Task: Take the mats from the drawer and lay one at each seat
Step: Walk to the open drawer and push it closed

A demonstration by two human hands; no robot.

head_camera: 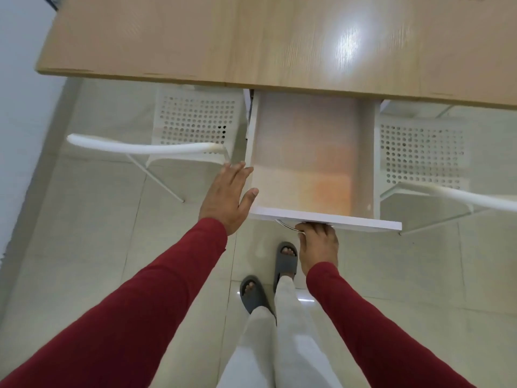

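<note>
The drawer [310, 163] stands pulled well out from under the wooden surface [251, 37], between two white perforated chairs, one on the left [195, 121] and one on the right [422, 152]. The right hand [319, 242] has its fingers curled under the metal handle [285, 226] on the drawer's white front panel, which is evidently how the drawer is being held out. The left hand [226, 196] hangs flat and spread, fingers straight, just beside the drawer's left wall near the front corner, holding nothing; it looks poised to reach in over the wall, though whether it touches the wall cannot be told.

Inside the drawer the picture is blurred. The floor of it shows pale, with a soft orange patch [333, 189] toward the front right. That is probably the mats lying flat, but their number and edges cannot be made out.

No mat lies on the visible part of the surface, so the laying has seemingly not begun; the likely next step is lifting the mats out with the free hand
</note>
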